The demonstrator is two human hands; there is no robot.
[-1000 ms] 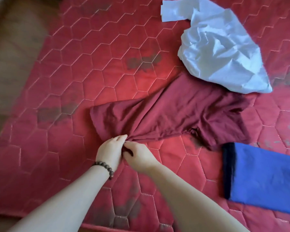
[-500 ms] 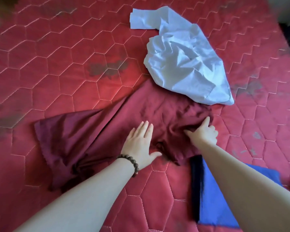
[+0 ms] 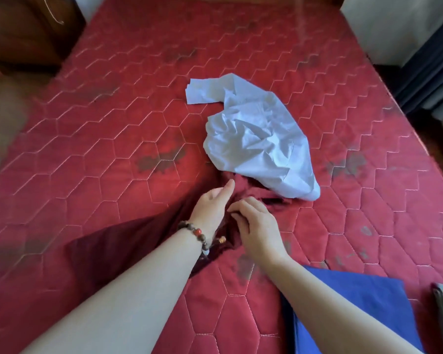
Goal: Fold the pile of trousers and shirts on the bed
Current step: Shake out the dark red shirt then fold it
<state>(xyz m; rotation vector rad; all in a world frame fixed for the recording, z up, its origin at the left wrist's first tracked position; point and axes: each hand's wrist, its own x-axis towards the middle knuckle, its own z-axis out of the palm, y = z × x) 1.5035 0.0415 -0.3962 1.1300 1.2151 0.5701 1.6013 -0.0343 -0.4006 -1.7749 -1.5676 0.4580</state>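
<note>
Red quilted bed carries maroon trousers near its front edge. Left hand and right hand pinch the cloth beside the pale shirt. Best pull the waistband taut and flat before folding.

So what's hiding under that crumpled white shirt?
The white shirt lies on the red mattress, and its near edge covers the far end of the dark red garment. How far that garment reaches underneath is hidden.

Dark wooden cabinet beside the bed, dark curtain opposite.
</note>
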